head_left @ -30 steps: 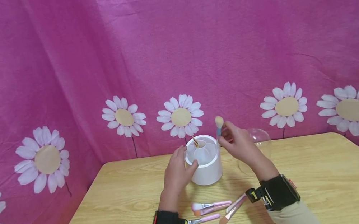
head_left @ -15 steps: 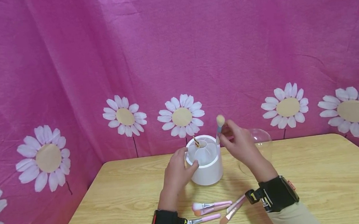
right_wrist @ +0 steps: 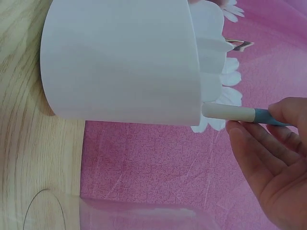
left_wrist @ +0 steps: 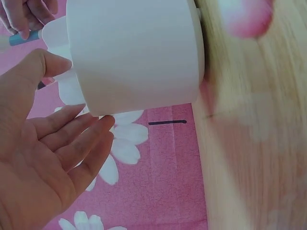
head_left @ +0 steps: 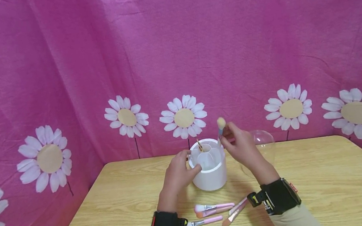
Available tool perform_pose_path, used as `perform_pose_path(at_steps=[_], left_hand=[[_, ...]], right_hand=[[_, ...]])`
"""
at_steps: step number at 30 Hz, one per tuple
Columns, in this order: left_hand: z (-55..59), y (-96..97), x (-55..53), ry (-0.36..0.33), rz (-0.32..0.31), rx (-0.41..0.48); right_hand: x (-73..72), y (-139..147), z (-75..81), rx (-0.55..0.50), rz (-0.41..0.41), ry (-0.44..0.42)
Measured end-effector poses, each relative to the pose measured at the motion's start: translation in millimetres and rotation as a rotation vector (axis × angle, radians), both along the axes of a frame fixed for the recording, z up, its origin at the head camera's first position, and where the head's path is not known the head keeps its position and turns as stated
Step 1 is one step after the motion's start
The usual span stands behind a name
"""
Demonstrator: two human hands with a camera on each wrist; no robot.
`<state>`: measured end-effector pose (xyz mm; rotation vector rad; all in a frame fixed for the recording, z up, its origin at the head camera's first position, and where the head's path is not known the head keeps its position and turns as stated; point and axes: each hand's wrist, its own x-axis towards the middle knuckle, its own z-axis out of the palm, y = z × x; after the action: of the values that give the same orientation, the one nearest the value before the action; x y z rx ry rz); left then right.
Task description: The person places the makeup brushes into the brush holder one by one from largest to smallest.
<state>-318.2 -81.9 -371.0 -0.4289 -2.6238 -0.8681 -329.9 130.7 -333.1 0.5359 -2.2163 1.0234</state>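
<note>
A white round makeup brush holder [head_left: 209, 179] with inner dividers stands on the table. My left hand [head_left: 178, 171] grips its left side, thumb at the near rim and fingertips [left_wrist: 106, 122] farther round the edge. My right hand [head_left: 241, 145] pinches a makeup brush [head_left: 221, 123] by its blue part, bristles up. The brush's pale handle [right_wrist: 228, 112] points down, its end right at the holder's right rim. A thin gold-and-dark piece [head_left: 200, 145] sticks up from the holder's middle.
Several pink-handled makeup brushes [head_left: 214, 209] lie on the wooden table [head_left: 124, 202] in front of the holder. A clear dome-shaped cover [head_left: 263, 137] stands behind my right wrist. A pink cloth [head_left: 227, 50] with daisies hangs behind the table.
The holder has shifted slightly toward me and to the right, and turned a little under my left hand. The right hand keeps its pinch on the brush, whose tilt has changed slightly.
</note>
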Motion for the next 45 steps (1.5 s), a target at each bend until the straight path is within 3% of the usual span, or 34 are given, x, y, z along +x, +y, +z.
perform_pose_path(at_steps=[7, 17, 33, 45], left_hand=[[1.4, -0.2, 1.4, 0.005, -0.027, 0.014], [0.7, -0.8, 0.6, -0.01, -0.014, 0.014], [1.7, 0.0, 0.6, -0.06, 0.008, 0.032], [1.5, -0.6, 1.0, -0.06, 0.006, 0.038]], right_hand=[[1.3, -1.2, -2.1, 0.027, 0.058, -0.023], [1.5, -1.2, -3.7, 0.058, 0.063, -0.063], [0.7, -0.6, -5.0, 0.114, 0.03, -0.114], [-1.7, -0.9, -7.7, 0.206, -0.01, -0.152]])
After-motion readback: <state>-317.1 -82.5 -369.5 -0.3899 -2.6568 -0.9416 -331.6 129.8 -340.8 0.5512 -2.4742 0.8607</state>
